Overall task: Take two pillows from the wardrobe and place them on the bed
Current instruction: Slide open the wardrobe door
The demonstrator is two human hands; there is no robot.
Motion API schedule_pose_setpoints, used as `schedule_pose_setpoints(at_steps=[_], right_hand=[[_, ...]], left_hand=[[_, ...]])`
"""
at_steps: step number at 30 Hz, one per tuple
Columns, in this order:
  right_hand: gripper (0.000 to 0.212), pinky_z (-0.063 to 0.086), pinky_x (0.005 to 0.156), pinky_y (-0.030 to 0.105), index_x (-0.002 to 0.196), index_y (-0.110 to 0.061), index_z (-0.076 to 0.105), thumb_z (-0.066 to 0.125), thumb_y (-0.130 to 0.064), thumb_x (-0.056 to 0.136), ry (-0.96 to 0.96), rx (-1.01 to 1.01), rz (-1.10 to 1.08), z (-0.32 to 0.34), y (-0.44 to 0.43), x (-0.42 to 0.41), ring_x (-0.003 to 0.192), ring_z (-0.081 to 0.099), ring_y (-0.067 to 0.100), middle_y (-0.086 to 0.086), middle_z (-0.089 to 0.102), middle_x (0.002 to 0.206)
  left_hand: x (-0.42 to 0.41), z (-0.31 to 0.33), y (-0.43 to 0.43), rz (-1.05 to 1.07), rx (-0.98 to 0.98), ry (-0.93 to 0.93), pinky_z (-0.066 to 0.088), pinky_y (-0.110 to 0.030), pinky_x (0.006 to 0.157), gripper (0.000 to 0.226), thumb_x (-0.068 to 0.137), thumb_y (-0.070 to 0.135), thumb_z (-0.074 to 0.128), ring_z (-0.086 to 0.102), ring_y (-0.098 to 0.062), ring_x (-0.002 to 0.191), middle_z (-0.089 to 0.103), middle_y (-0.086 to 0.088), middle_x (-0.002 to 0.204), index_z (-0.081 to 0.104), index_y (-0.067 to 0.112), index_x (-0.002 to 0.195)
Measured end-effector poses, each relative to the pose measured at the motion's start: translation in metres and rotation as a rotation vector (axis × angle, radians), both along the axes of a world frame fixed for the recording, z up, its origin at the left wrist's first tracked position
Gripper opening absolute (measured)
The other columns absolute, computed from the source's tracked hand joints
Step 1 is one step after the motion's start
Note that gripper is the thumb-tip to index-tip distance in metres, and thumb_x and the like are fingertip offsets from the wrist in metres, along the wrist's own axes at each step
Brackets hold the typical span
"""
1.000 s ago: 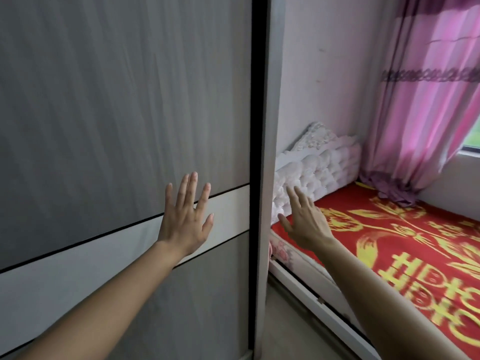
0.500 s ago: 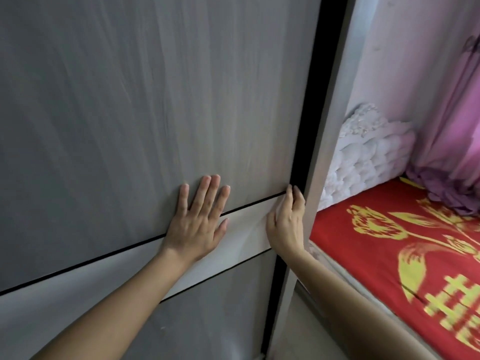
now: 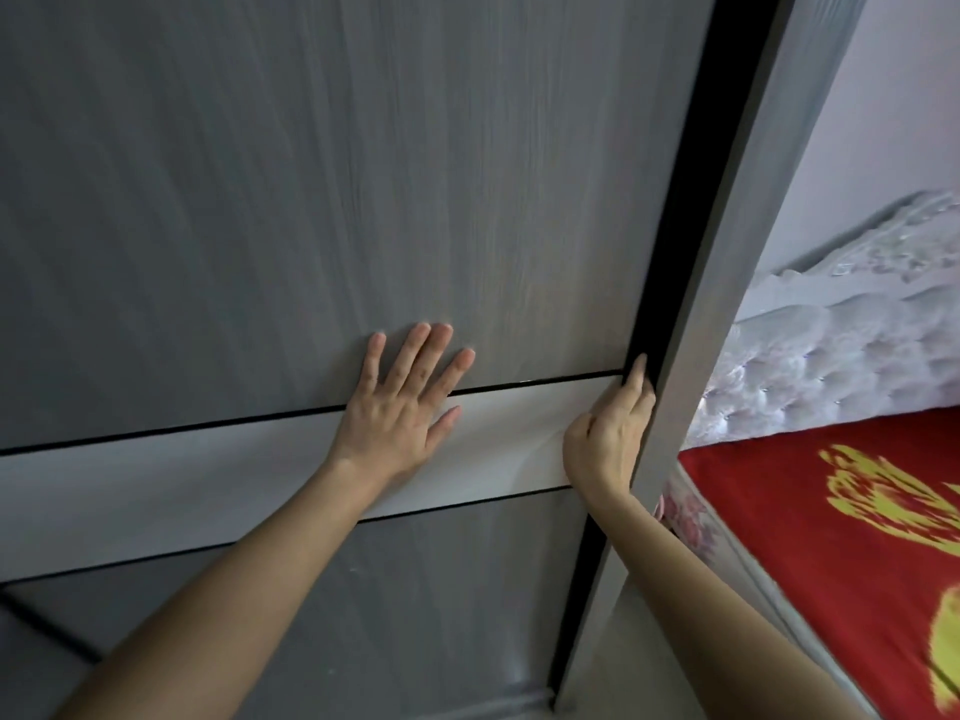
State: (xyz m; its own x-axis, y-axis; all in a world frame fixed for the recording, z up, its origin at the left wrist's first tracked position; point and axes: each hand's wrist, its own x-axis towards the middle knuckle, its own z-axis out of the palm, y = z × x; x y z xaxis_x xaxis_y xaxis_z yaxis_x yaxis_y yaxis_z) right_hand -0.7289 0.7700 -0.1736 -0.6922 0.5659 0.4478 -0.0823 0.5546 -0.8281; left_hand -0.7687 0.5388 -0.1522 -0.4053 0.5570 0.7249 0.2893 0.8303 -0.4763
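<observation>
The left hand (image 3: 400,407) lies flat on the grey wardrobe door (image 3: 311,200), fingers spread apart, palm across the pale band. The right hand (image 3: 608,439) hooks its fingers together around the door's right edge, in the dark gap. The door likely slides: stiff, smooth, best drawn by that edge. The pillows are out of sight, presumably behind it; the bed (image 3: 831,511) waits right.

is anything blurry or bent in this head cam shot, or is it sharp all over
Head view: both hands, left hand and right hand, look fairly sharp; the red bedspread pattern is smeared by motion blur; the wardrobe door edge leans from wide-angle distortion; light is soft, without glare.
</observation>
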Motion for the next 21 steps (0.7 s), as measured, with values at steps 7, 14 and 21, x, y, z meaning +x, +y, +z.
schedule_pose_setpoints(at_steps=[7,14,21], right_hand=[[0.083,0.035,0.112,0.046,0.155,-0.009,0.007,0.039,0.01,0.081,0.022,0.081,0.081,-0.002,0.008,0.007,0.134,0.036,0.035,0.017,0.03,0.147],[0.078,0.046,0.087,0.032,0.155,-0.014,0.015,0.046,0.002,0.085,0.016,0.132,0.22,-0.009,-0.015,0.012,0.112,0.054,0.031,0.007,0.034,0.144],[0.069,0.042,0.073,0.02,0.155,-0.018,0.024,0.055,-0.01,0.094,0.059,0.131,0.42,-0.009,-0.047,0.01,0.088,0.053,0.013,0.005,0.044,0.126]], left_hand=[[0.027,-0.017,-0.022,0.122,0.043,-0.109,0.011,-0.065,0.114,0.067,0.096,0.052,0.041,0.008,-0.031,0.148,0.007,-0.012,0.161,0.02,0.023,0.153],[0.051,-0.009,-0.053,0.281,0.06,-0.215,0.015,-0.067,0.112,0.068,0.096,0.049,0.043,0.008,-0.037,0.148,0.01,-0.017,0.16,0.021,0.019,0.153],[0.085,0.0,-0.101,0.442,0.138,-0.411,0.017,-0.064,0.113,0.065,0.096,0.045,0.034,-0.002,-0.031,0.149,-0.001,-0.013,0.162,0.019,0.02,0.153]])
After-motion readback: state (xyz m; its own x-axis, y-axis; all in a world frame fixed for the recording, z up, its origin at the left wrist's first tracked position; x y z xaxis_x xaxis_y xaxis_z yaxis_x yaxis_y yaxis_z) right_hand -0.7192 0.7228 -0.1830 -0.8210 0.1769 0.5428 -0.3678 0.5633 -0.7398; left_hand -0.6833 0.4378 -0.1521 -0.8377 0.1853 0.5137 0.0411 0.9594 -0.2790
